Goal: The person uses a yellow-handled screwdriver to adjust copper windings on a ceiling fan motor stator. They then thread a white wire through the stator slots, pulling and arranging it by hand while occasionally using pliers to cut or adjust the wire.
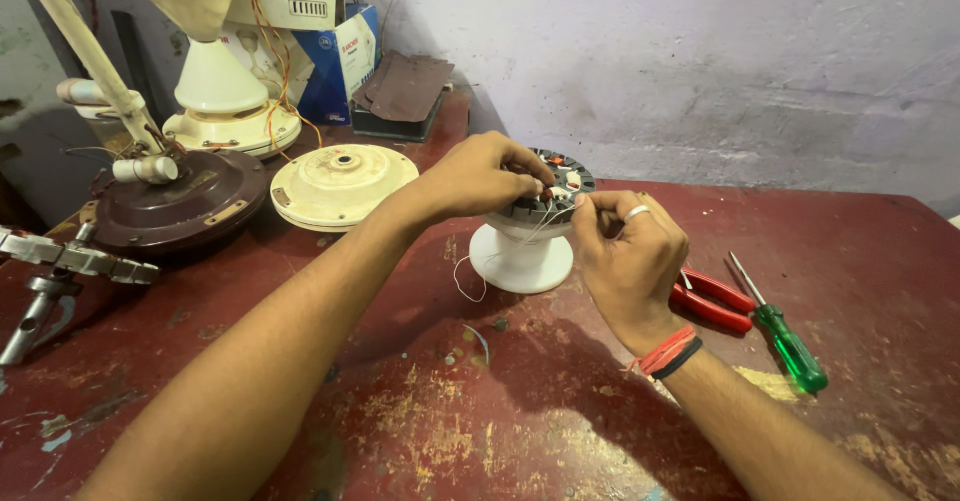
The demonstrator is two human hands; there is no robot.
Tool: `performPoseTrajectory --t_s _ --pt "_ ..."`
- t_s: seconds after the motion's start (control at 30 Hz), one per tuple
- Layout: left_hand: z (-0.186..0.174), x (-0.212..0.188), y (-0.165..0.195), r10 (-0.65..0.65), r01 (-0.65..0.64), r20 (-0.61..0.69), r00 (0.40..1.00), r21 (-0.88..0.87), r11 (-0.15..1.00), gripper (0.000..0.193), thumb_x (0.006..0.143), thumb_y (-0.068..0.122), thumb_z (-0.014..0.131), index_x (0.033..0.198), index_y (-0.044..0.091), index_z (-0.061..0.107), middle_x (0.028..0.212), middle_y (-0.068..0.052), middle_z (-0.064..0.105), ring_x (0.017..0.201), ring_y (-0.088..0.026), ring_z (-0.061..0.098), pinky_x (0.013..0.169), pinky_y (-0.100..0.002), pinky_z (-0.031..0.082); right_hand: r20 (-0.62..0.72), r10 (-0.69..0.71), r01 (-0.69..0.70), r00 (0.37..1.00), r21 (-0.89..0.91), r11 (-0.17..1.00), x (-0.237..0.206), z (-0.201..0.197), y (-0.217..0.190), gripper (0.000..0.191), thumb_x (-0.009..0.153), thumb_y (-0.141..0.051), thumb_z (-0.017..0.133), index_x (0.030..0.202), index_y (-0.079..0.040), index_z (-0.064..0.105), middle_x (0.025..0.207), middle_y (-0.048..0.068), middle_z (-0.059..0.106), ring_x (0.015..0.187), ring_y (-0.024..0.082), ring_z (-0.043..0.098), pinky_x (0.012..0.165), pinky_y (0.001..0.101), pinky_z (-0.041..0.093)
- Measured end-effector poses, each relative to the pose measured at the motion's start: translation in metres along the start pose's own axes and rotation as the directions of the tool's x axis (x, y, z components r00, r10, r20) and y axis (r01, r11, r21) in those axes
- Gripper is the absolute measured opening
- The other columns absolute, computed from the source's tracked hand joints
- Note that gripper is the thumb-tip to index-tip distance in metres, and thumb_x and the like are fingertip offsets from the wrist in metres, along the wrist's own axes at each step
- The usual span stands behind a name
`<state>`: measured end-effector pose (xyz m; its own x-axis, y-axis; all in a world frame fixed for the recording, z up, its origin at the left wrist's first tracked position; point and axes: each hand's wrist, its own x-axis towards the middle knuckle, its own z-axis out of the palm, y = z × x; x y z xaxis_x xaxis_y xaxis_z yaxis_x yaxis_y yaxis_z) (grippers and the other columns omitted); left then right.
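Observation:
A round dark fan stator (566,183) with copper windings sits on a white cone-shaped stand (521,257) in the middle of the red workbench (850,251). My left hand (482,175) rests on the stator's left edge, fingertips pinched on the windings. My right hand (628,257), with a ring and red and black wrist bands, pinches a thin white thread (470,279) at the stator's near right edge. The thread loops down over the stand to the bench.
Red-handled pliers (712,299) and a green-handled screwdriver (786,339) lie right of my right hand. A cream fan cover (343,183), a brown fan motor (180,201), a white fan housing (218,81), boxes and a metal clamp (50,271) fill the left side.

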<state>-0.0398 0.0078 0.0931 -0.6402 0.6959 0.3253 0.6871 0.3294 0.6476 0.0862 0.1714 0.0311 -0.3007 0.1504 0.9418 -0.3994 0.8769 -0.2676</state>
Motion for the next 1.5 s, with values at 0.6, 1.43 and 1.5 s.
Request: performPoseTrajectory --t_s 0.6,1.43,1.5 --pt "-0.001 -0.002 0.003 0.028 -0.027 -0.013 1.0 0.111 0.993 0.028 0.083 0.022 0.07 0.109 0.016 0.08 0.1 -0.01 0.08 0.089 -0.019 0.077 0.084 -0.033 0.058 0.062 -0.061 0.059 0.996 0.041 0.997 -0.004 0.004 -0.004 0.014 0.096 -0.014 0.078 0.095 0.0 0.076 0.074 0.008 0.069 0.063 0.016 0.062 0.057 0.032 0.047" --pt "0.003 0.003 -0.01 0.044 -0.042 -0.123 0.991 0.019 0.999 0.026 0.081 0.014 0.063 0.1 0.005 0.079 0.091 -0.012 0.08 0.08 -0.019 0.076 0.078 -0.032 0.058 0.165 -0.106 0.11 0.981 -0.016 0.994 0.001 -0.004 -0.011 0.016 0.091 -0.017 0.077 0.097 -0.002 0.079 0.067 0.007 0.065 0.06 0.019 0.06 0.055 0.0352 0.045" --pt "0.001 0.003 -0.008 0.042 -0.04 -0.12 0.992 0.016 0.999 0.028 0.08 0.013 0.063 0.101 0.005 0.079 0.092 -0.013 0.08 0.08 -0.019 0.076 0.077 -0.032 0.059 0.204 -0.113 0.124 0.972 -0.04 0.992 0.002 -0.006 -0.012 0.015 0.089 -0.016 0.076 0.097 -0.003 0.079 0.063 0.006 0.061 0.059 0.02 0.059 0.054 0.037 0.044"
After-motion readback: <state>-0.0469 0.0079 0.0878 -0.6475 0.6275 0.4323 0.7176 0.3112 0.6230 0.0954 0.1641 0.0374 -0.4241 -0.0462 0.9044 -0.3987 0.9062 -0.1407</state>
